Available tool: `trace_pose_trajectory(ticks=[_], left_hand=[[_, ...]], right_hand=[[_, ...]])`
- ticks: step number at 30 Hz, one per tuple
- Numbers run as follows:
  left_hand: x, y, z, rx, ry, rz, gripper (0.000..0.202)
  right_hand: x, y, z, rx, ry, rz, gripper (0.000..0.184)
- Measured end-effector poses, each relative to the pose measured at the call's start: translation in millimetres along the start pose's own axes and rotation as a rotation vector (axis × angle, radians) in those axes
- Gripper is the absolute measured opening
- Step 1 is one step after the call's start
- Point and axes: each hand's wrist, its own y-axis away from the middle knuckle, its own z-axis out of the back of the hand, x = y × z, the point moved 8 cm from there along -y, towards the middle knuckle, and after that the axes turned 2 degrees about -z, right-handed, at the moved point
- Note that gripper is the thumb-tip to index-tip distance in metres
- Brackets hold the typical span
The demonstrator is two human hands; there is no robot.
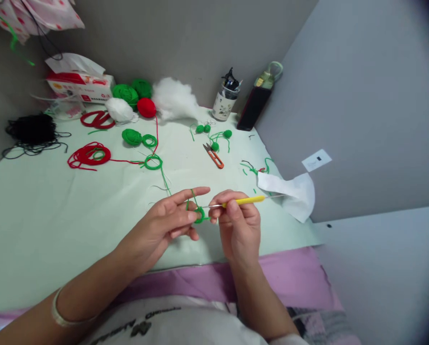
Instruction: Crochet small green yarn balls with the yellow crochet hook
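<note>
Between thumb and fingers, my left hand (171, 216) pinches a small ring of green crochet work (199, 215). Its index finger is stretched out with green yarn (192, 193) looped over it. My right hand (240, 225) grips a crochet hook (246, 200) with a yellow handle, its metal tip reaching to the green ring. From the left hand a green strand (166, 181) runs back to a loose green coil (153, 162) on the table. Whether the hook's tip sits inside a stitch is too small to tell.
Thread snips (214, 157) lie beyond my hands, near several small green balls (214, 146). Red yarn (88, 155), black yarn (32, 129) and red-handled scissors (97, 120) lie left. White stuffing (175, 99), a pen cup (225, 101) and a dark bottle (255, 105) stand along the wall.
</note>
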Motion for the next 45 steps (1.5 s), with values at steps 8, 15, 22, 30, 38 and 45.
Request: trace_pose_trajectory(ticks=[8, 15, 22, 30, 38, 45], left_hand=[[-3.2, -2.9, 2.5, 0.039, -0.011, -0.051, 0.031], [-15.2, -2.2, 9.0, -0.062, -0.259, -0.198, 0.036], [-25.0, 2.2, 12.2, -0.09, -0.255, -0.177, 0.029], [-15.6, -0.7, 9.6, -0.057, -0.159, -0.107, 0.026], [-29.9, 2.3, 18.9, -0.205, -0.42, -0.283, 0.024], [-22.8, -1.2, 20.9, -0.16, -0.235, -0.242, 0.04]], right_hand=[[1.1, -2.9, 0.1, 0.03, -0.007, -0.016, 0.02], [18.4, 5.7, -20.3, 0.099, 0.273, 0.248, 0.015], [2.9, -2.1, -21.0, 0.112, 0.008, 0.02, 0.014], [-11.2, -2.5, -20.9, 0.151, -0.214, -0.222, 0.019], [44.9, 15.5, -22.0, 0.236, 0.519, 0.431, 0.022], [41.3, 40.8, -51.1, 0.287, 1.151, 0.956, 0.036]])
